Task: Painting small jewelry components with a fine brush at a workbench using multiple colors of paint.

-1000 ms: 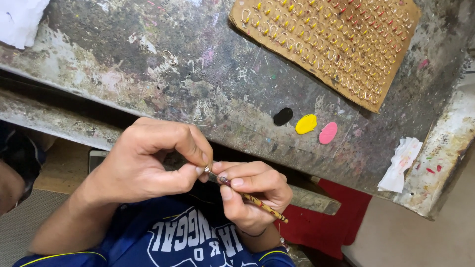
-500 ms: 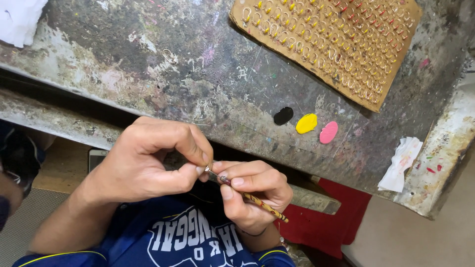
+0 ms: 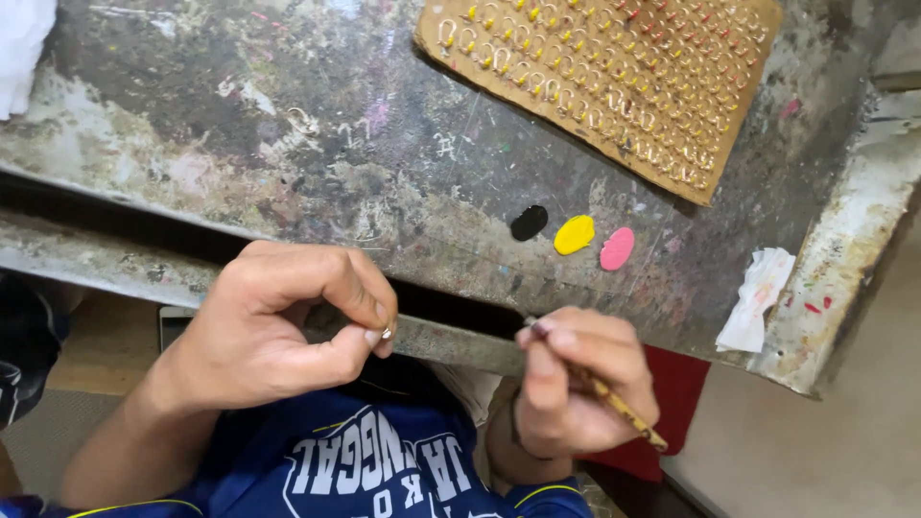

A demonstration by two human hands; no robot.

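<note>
Down by the blue shirt point(image 3: 384, 470), the left hand point(image 3: 278, 336) curls, thumb and forefinger pinched shut on a tiny metal piece point(image 3: 386, 333). Well apart, the right hand point(image 3: 576, 384) closes round a thin speckled stick point(image 3: 614, 401), tip up by the thumb. Beyond lies the stained, paint-flecked worktable point(image 3: 288, 144), with black point(image 3: 529, 223), yellow point(image 3: 574, 234) and pink point(image 3: 617, 248) paint blobs side by side. Farther still, a cardboard sheet point(image 3: 614, 77) carries rows of small rings; crumpled paper point(image 3: 758, 297) sits at the right edge.
</note>
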